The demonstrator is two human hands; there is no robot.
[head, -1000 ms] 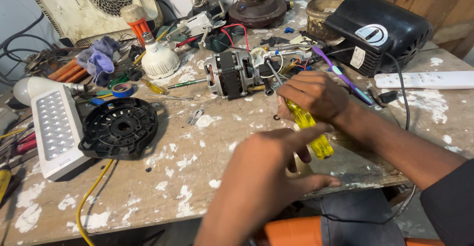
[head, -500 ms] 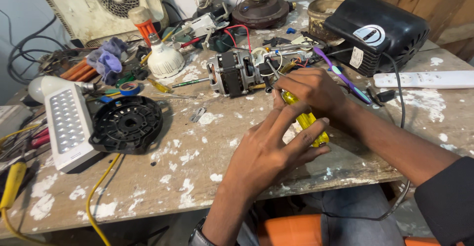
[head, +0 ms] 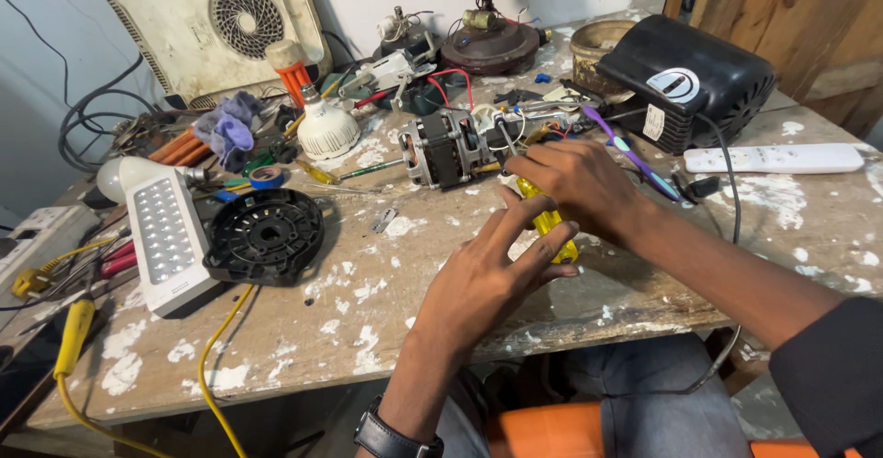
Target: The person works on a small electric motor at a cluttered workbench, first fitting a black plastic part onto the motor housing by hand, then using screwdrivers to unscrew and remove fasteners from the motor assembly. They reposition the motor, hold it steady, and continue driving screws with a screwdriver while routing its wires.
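The right hand (head: 575, 180) is closing its grip on a yellow screwdriver (head: 549, 222), tip seemingly at the small motor (head: 448, 150) on the surface (head: 386, 311); the left hand (head: 487, 279), fingers spread, is steadying its handle.

The black box-shaped appliance (head: 699, 76) at the table's far right carries 2 labels: a round white badge (head: 678, 85) on its sloping top and a small white rectangular sticker (head: 654, 121) on its front-left face. No packages, signs or screens show.
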